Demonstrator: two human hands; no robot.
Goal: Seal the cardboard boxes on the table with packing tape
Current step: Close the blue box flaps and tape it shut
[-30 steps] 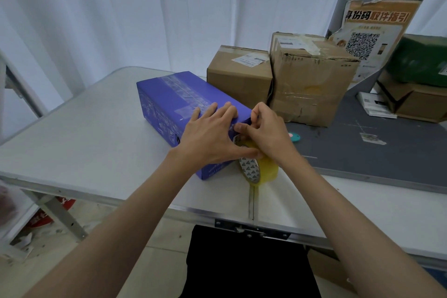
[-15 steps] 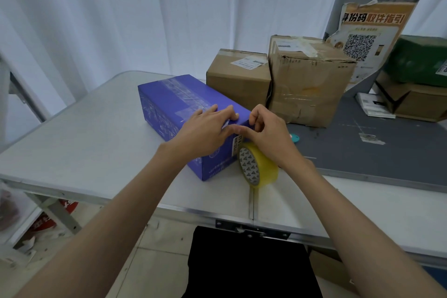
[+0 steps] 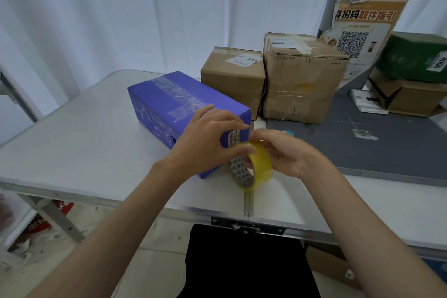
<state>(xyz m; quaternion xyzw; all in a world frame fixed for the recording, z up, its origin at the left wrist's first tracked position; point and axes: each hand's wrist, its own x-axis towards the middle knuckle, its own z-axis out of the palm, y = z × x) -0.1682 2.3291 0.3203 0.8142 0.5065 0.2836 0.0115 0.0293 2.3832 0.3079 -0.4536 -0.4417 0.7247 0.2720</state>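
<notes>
A long purple cardboard box point(image 3: 169, 101) with clear tape strips on its top lay slantwise on the grey folding table point(image 3: 72, 147), its near end face turned toward the person. The left hand point(image 3: 205, 143) was in front of that near end, its fingers reaching over the top edge, and its thumb touched the rim of a yellow roll of packing tape point(image 3: 254, 167). This roll stood on its edge just at 4 o'clock from the box's near corner. The right hand point(image 3: 285, 152) gripped the roll from the 3 o'clock side, with the fingers curled over its top. I could not tell if the left hand really pinched the tape or only touched it. At 1 o'clock from the purple box stood a small brown cardboard box point(image 3: 232, 80) with a white label, touching it or almost so. Just beside that one, at its 3 o'clock, stood a bigger worn brown carton point(image 3: 302, 84). A dark grey mat point(image 3: 387, 143) lay under the carton and spread toward 3 o'clock.
</notes>
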